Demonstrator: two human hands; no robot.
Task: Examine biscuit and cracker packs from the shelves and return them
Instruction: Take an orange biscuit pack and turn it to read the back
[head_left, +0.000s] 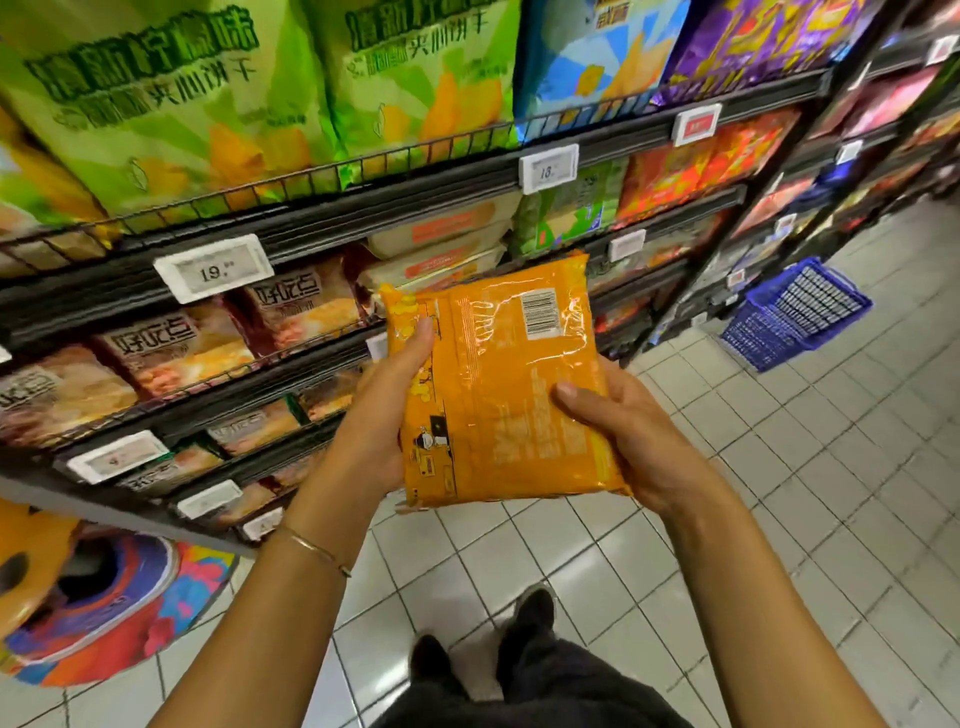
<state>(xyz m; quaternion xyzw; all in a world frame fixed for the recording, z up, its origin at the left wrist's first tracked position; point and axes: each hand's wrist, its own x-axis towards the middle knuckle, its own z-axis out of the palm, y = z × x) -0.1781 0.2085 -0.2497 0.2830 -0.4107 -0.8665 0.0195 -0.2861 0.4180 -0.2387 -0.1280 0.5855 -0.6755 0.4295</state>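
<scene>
An orange biscuit pack (504, 364) is held up in front of the shelves, back side toward me, with a barcode near its top right. My left hand (384, 410) grips its left edge, thumb lying up the front. My right hand (618, 431) holds the lower right edge, thumb pressed on the pack's face. The fingers of both hands are hidden behind the pack.
Black wire shelves (311, 218) run along the left with green, blue, purple and brown snack packs and white price tags. A blue plastic basket (795, 312) stands on the tiled floor (779, 519) at the right. A colourful display (104, 597) sits at lower left.
</scene>
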